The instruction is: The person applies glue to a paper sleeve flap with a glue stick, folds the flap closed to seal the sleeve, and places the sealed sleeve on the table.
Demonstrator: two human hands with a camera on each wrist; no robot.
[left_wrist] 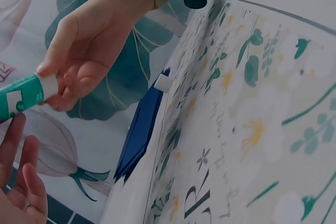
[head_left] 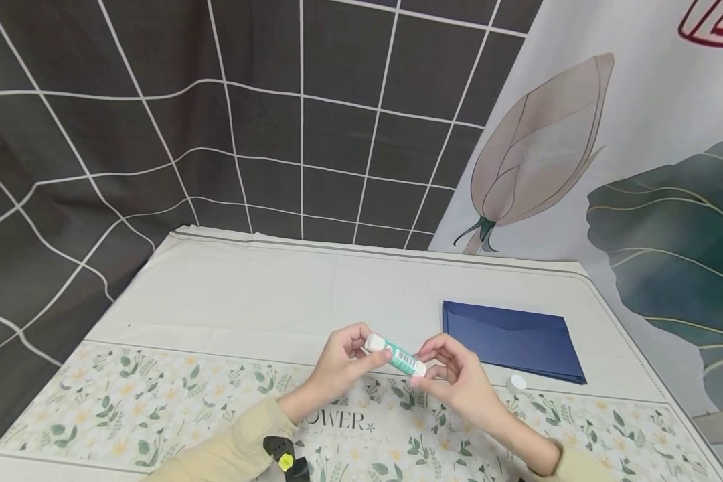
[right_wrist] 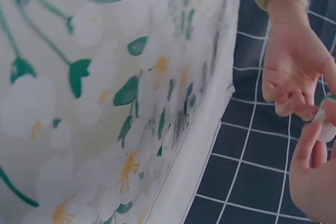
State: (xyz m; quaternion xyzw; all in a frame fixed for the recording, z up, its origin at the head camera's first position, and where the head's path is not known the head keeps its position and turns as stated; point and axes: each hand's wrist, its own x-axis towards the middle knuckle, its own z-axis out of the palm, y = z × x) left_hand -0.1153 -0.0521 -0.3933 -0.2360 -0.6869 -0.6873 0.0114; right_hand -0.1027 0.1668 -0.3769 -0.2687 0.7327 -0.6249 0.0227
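Observation:
A green-and-white glue stick (head_left: 405,359) with a barcode label is held slanted above the table, between both hands. At its upper white end, the left hand (head_left: 337,358) grips it between thumb and fingers. The right hand (head_left: 458,378) pinches the lower white end with its fingertips. From the left wrist, the glue stick (left_wrist: 23,95) shows at the left edge, with the right hand (left_wrist: 86,45) on its white end. Both hands also meet at the right edge of the right wrist view. A small white cap (head_left: 516,383) lies on the table, right of the right hand.
Dark blue envelopes (head_left: 512,335) lie stacked at the table's right, just beyond the cap. A pale tablecloth (head_left: 265,288) with a floral band covers the table. Behind hang a dark grid-patterned curtain (head_left: 337,134) and a white cloth with plant prints (head_left: 626,80).

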